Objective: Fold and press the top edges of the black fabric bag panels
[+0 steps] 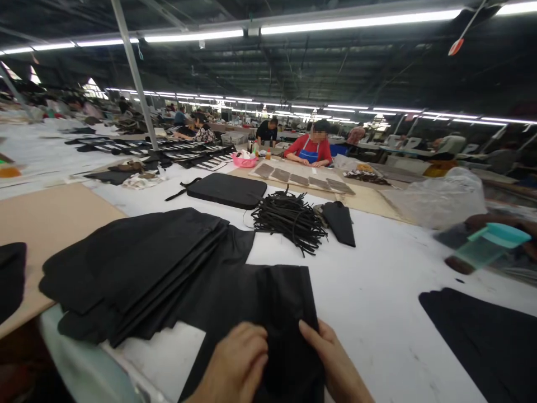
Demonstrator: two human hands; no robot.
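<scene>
A black fabric piece [289, 296] lies at the front of the white table, with a fold standing up along its right part. My left hand [241, 358] has its fingers curled on the fold's left side; the fingertips press into the black material. On the right edge, my right hand [329, 352] grips the same fabric, thumb on top and the other fingers hidden behind it. Left of my hands, a fanned stack of black fabric pieces [138, 263] spreads out and runs up to the piece I hold.
Beyond my hands lie a bundle of black strips [289, 218] and a flat black padded panel [226, 189]. A teal-lidded cup [482, 249] and another black piece [486, 341] are at right. Across the table, a person in red [308, 150] works by several brown panels [300, 178].
</scene>
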